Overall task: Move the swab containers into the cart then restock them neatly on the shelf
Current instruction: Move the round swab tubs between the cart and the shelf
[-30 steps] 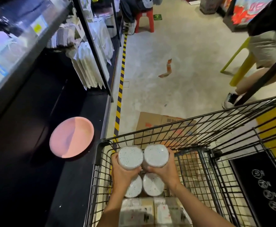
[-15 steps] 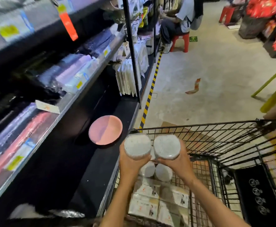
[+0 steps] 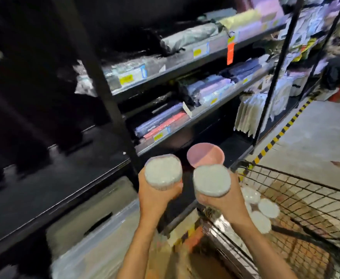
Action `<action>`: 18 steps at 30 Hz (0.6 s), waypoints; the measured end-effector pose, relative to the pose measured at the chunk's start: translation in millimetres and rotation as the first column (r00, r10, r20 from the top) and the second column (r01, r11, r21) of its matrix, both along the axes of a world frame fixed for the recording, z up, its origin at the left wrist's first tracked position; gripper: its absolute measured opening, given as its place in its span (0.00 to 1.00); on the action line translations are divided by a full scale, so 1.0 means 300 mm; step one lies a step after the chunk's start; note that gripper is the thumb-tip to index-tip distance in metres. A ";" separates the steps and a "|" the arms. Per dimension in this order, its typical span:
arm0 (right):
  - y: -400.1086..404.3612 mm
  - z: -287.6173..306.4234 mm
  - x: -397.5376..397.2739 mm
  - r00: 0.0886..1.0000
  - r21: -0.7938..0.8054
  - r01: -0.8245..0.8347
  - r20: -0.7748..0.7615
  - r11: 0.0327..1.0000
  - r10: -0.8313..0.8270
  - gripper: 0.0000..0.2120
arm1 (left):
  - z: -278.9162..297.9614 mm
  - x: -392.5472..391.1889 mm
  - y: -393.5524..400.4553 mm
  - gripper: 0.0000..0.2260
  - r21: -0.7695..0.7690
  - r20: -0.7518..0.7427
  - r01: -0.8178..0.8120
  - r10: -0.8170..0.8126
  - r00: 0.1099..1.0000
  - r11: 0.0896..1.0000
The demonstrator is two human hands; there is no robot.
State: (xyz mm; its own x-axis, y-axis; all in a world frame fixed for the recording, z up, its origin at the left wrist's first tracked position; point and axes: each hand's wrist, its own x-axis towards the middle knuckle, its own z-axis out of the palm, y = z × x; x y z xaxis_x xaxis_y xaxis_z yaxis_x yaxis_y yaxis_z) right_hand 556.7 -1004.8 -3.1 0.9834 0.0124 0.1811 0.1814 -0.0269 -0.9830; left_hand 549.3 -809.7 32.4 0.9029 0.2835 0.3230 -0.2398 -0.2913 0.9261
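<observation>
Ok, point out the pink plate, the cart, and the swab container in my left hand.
pink plate (image 3: 203, 156), head view, on its flat top face.
cart (image 3: 298, 179), head view, on its top wire rim.
left swab container (image 3: 163, 171), head view, on its lid.

I read this as a retail shop aisle. Black metal shelving (image 3: 185, 63) carries flat plastic-wrapped packets, with small yellow price labels (image 3: 126, 79) along the shelf edges. A black wire shopping cart (image 3: 306, 198) stands on bare concrete floor (image 3: 316, 141) edged with yellow-and-black hazard tape (image 3: 282, 131).
</observation>
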 end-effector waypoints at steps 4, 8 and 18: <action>0.255 0.142 -0.015 0.982 -0.006 -0.139 0.125 0.990 0.139 0.35 | 0.081 -0.118 0.242 0.27 0.008 0.043 -0.147 0.147 0.988 0.989; 0.524 0.231 -0.010 0.933 -0.001 -0.317 0.181 0.948 0.312 0.32 | 0.125 -0.227 0.491 0.27 0.004 0.030 -0.325 0.325 0.945 0.946; 1.256 0.297 -0.030 0.825 0.007 -0.537 0.216 0.844 0.523 0.30 | 0.153 -0.366 1.172 0.22 0.022 0.030 -0.524 0.523 0.852 0.852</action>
State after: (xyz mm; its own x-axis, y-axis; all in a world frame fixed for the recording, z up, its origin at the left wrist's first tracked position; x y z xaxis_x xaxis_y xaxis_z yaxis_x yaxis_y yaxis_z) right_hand 547.6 -628.1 86.0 0.7718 0.5026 0.3895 0.3397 0.1919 -0.9207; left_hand 439.5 -458.1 78.2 0.6161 0.7024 0.3566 -0.0651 -0.4058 0.9117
